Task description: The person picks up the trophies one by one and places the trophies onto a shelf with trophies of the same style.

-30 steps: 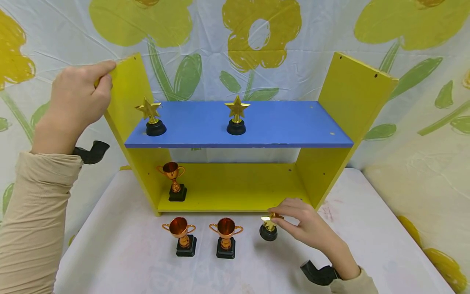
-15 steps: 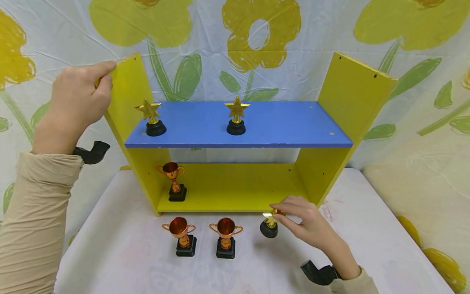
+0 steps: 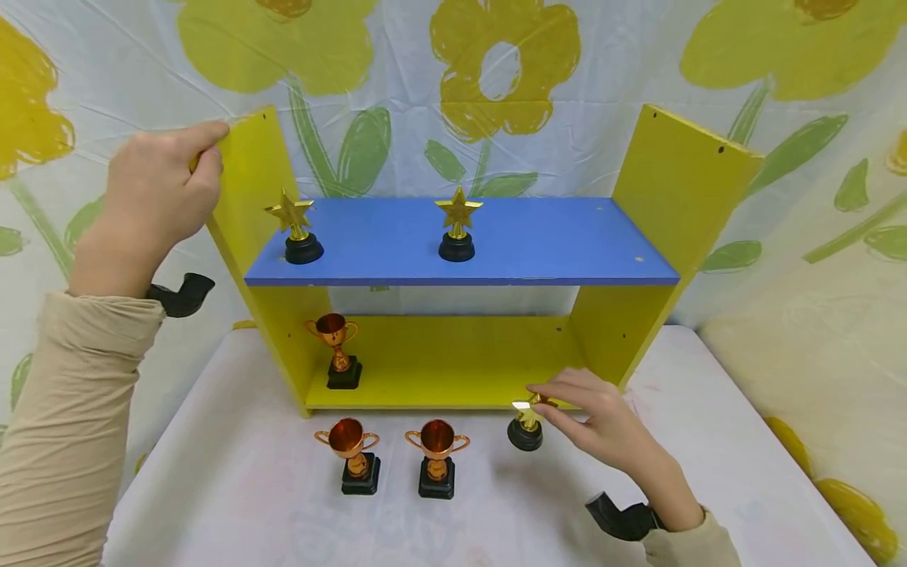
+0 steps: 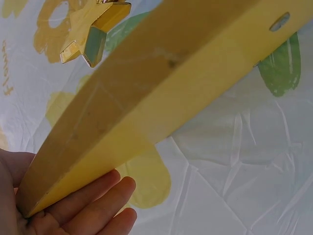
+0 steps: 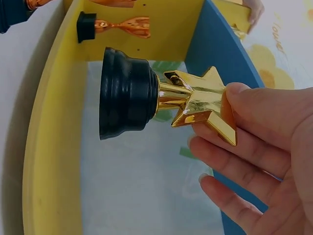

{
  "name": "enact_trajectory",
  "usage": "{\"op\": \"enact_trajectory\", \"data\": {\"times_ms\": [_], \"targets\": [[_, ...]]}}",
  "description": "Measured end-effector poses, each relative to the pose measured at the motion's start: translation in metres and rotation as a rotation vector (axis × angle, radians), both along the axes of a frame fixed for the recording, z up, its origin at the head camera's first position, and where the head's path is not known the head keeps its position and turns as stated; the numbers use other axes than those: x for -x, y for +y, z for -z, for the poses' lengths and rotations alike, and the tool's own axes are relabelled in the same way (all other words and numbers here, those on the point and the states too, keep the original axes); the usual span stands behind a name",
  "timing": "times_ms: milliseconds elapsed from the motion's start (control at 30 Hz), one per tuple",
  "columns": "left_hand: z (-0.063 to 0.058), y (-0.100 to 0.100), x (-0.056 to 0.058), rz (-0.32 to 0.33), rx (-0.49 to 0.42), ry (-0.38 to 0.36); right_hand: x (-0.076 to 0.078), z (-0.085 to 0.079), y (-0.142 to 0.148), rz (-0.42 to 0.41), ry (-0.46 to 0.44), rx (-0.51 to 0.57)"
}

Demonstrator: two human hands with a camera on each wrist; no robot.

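Observation:
My right hand [image 3: 591, 413] pinches a gold star trophy [image 5: 200, 100] by its star, between thumb and fingers. The trophy's round black base hangs just above the white table, in front of the lower shelf's right part. At the upper left, my left hand [image 3: 163, 181] grips the top edge of the yellow side panel [image 4: 112, 112], thumb on one side and fingers on the other. Two more star trophies stand on the blue shelf, one at the left [image 3: 303, 236] and one near the middle [image 3: 457, 236]. A bronze cup trophy [image 3: 343, 362] stands at the left of the yellow bottom shelf [image 3: 453, 362].
Two bronze cup trophies, a left one [image 3: 357, 465] and a right one [image 3: 436, 465], stand on the white table [image 3: 269, 504] before the shelf unit. The right side panel [image 3: 680, 181] rises above the blue shelf [image 3: 538, 236]. A flower-printed cloth hangs behind.
My right hand has risen slightly and shifted a little right, lifting the star trophy with it. My left hand keeps its hold on the side panel.

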State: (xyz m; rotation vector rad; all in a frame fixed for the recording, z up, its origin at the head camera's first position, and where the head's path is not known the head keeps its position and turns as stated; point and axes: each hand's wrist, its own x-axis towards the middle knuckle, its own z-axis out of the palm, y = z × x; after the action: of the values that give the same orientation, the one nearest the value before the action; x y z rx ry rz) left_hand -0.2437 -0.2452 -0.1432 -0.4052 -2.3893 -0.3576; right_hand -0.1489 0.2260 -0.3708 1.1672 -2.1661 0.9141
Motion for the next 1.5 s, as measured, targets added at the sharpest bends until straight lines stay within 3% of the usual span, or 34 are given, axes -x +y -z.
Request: {"op": "enact_trajectory", "data": {"times_ms": [533, 1000, 1500], "targets": [[0.001, 0.001, 0.000, 0.009, -0.002, 0.033, 0.000, -0.013, 0.002, 0.006, 0.014, -0.020], [0.002, 0.000, 0.001, 0.011, 0.001, 0.052, 0.005, -0.019, 0.001, -0.047, 0.088, 0.026], [0.002, 0.000, 0.001, 0.017, -0.011, 0.051, 0.008, -0.033, -0.001, -0.027, 0.124, 0.027]]}}
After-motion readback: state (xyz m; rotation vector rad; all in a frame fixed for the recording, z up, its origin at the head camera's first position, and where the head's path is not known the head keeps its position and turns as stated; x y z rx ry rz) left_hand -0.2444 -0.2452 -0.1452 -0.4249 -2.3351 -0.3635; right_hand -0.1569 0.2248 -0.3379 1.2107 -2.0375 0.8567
